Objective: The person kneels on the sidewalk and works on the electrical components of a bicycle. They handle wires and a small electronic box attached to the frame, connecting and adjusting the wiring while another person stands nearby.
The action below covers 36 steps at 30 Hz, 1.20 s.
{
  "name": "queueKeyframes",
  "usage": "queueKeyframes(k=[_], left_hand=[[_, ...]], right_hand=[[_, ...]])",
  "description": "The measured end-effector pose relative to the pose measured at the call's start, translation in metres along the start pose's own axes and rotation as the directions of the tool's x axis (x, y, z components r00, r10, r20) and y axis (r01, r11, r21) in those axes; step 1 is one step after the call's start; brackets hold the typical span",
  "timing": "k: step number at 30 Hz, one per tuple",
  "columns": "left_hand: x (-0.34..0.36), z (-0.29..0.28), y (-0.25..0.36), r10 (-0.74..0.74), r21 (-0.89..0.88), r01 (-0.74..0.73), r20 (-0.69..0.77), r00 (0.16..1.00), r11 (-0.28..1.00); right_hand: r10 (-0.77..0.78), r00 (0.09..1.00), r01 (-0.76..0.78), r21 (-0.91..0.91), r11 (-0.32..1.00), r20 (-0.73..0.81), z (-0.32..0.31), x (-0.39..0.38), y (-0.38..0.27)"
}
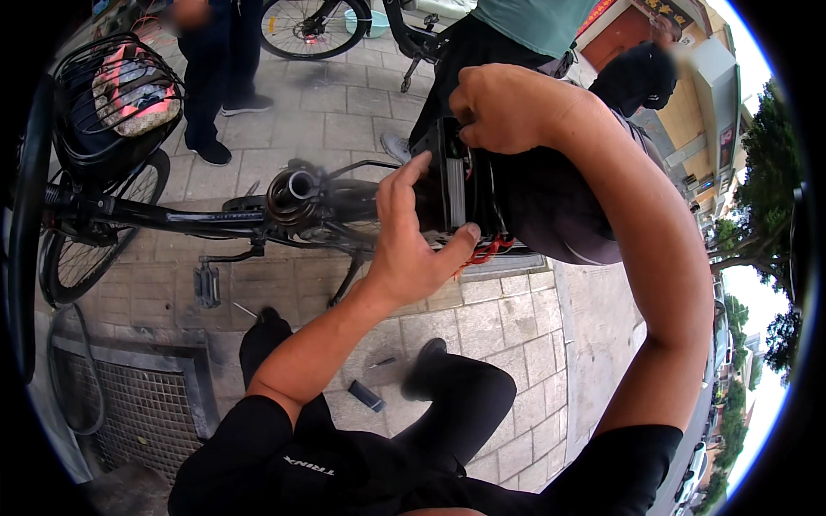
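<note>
A black boxy part with a silver strip (457, 185) sits at the back of a black bicycle frame (232, 217), near the open seat tube (301, 186). My left hand (403, 241) grips it, with fingertips at its left edge and thumb at its lower end. My right hand (503, 107) is closed at its upper end, fingers curled over something I cannot make out. Red wires (492, 251) hang beside my left thumb. A large dark, rounded object (555, 206) lies just right of the part.
A caged basket (120, 86) is at left. People in dark trousers (211, 103) and a teal top (525, 21) stand beyond, near another bicycle (314, 26); another person (628, 77) is at right. A metal grate (138, 404) and a small dark object (366, 396) are on the pavement.
</note>
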<state>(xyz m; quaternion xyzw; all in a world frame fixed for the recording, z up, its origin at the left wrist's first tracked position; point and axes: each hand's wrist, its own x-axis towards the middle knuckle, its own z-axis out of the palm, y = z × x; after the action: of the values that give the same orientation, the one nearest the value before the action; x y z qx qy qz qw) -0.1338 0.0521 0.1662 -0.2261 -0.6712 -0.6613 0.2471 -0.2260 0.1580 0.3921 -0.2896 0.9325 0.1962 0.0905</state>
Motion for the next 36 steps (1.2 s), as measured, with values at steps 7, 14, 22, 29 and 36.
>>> queueKeyframes(k=[7, 14, 22, 29, 36], left_hand=[[-0.001, -0.002, 0.001, -0.014, 0.004, 0.014, 0.032, 0.999, 1.0], [0.0, 0.001, 0.0, -0.001, 0.009, 0.001, 0.006, 1.0, 1.0], [0.0, -0.002, 0.004, -0.024, 0.011, 0.024, 0.016, 1.0, 1.0], [-0.001, -0.004, -0.001, 0.004, 0.046, -0.005, 0.025, 1.0, 0.999], [0.001, -0.004, 0.001, 0.004, 0.054, -0.006, 0.036, 0.999, 0.999]], right_hand=[[0.029, 0.999, -0.028, 0.032, 0.999, -0.019, -0.002, -0.004, -0.002], [-0.012, 0.994, 0.005, -0.069, 0.998, -0.112, 0.012, -0.001, -0.002], [-0.066, 0.991, 0.073, 0.055, 0.996, -0.121, 0.013, 0.0, 0.001], [-0.098, 0.99, 0.099, 0.01, 0.995, -0.103, 0.011, -0.003, -0.003], [-0.056, 0.997, 0.065, 0.155, 0.986, -0.059, 0.004, -0.009, -0.009]])
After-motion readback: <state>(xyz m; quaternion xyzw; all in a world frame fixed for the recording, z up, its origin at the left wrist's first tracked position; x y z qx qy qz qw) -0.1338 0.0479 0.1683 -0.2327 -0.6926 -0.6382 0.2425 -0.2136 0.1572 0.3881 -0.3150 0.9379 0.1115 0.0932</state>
